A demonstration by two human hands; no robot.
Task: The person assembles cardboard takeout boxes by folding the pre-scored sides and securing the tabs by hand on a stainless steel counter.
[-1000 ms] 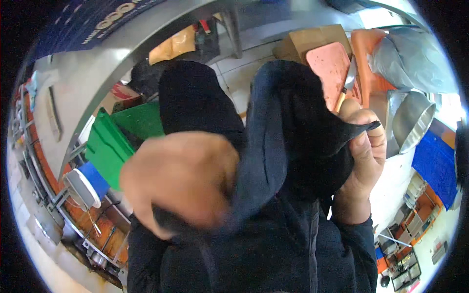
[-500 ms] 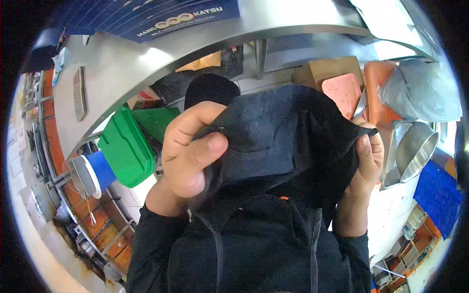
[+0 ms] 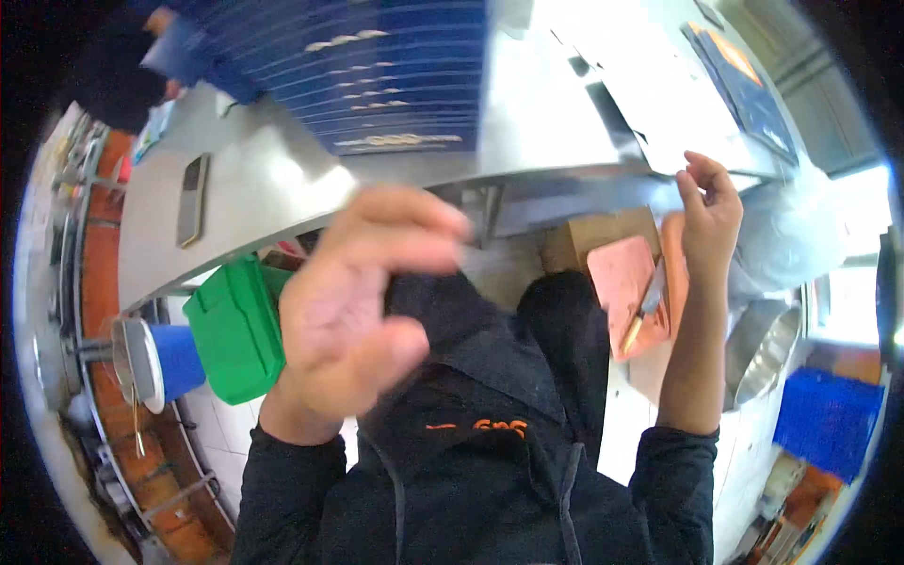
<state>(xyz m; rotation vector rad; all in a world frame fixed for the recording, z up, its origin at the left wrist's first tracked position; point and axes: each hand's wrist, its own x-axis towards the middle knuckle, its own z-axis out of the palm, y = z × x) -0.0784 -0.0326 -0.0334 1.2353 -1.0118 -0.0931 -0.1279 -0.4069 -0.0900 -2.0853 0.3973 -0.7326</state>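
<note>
The long metal table (image 3: 254,174) runs across the front, and it bends around because of the round lens. Next in size is the black apron (image 3: 494,372), which hangs down the person's front and over the lap. It looks like soft cloth, so it should be light and floppy, not slippery, and nothing on it should break if it drops. The best place to grab it is likely a side edge or a bottom corner, with thumb and fingers pinching, because the middle would just bunch up. Its bottom edge is hard to see against the dark trousers. A green bin (image 3: 235,330) stands off to the left, and a pink board (image 3: 621,287) is to the right. The left hand (image 3: 330,301) is blurry and up in front of the apron, with its thumb and bent fingers wide apart and nothing seen in it. The right hand (image 3: 713,212) is up near the table's edge, fingers half curled; I can't tell if it pinches something thin. A knife (image 3: 644,315) seems to lie across the board. Smallest is the orange mark (image 3: 480,427) on the apron.
</note>
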